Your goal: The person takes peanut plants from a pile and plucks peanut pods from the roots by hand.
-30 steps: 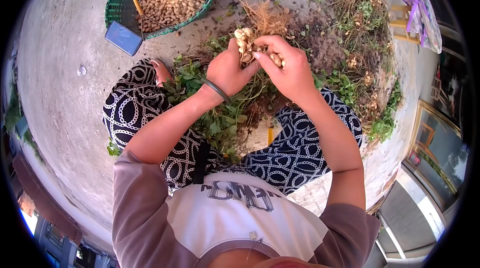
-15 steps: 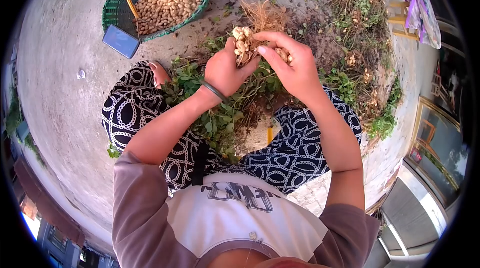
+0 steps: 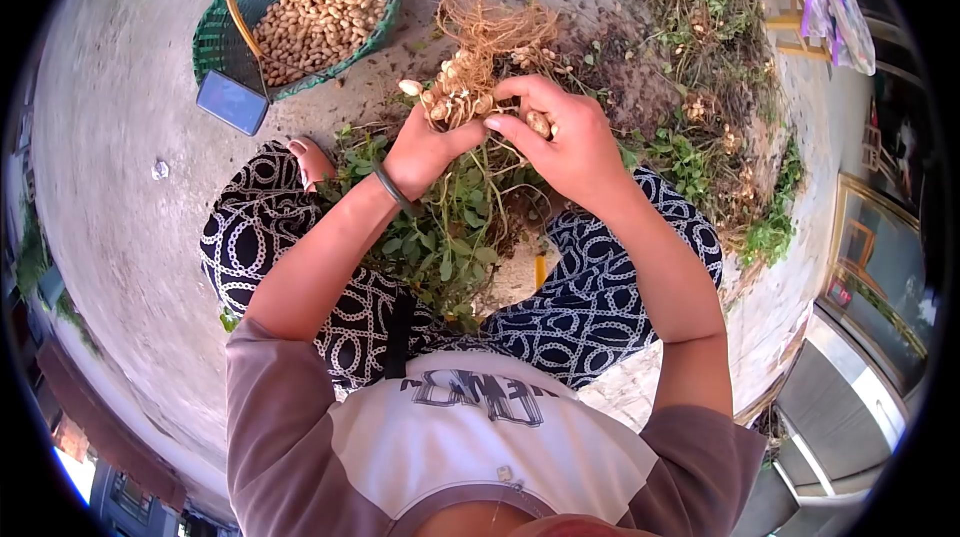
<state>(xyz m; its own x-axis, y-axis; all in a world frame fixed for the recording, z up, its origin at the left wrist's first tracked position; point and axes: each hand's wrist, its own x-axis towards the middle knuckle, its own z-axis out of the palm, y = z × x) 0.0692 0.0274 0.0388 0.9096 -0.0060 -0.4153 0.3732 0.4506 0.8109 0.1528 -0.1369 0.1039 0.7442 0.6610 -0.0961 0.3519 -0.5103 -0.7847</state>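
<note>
Left hand (image 3: 425, 149) has a snug grip on a clump of knobbly tan peanuts (image 3: 455, 102) with stringy brown roots (image 3: 492, 29), above green leafy stems (image 3: 448, 237), but the right hand (image 3: 565, 145) cups oval tan pods (image 3: 540, 124) while its fingertips (image 3: 493, 124) reach the clump, so any slackening could totally spill those.

From here I count two bare hands, one left hand (image 3: 424, 149) and one right hand (image 3: 567, 145), at one clump of pale peanuts and stringy brown roots (image 3: 460, 95). I see one round dark bangle (image 3: 393, 188), one oval green woven basket (image 3: 212, 47), one rectangular blue-faced phone (image 3: 232, 103) by its rim, and one small whitish scrap (image 3: 160, 170) toward the grey concrete ground's (image 3: 110, 137) left edge. The basket's tan peanuts (image 3: 322, 19) are too many to count.
</note>
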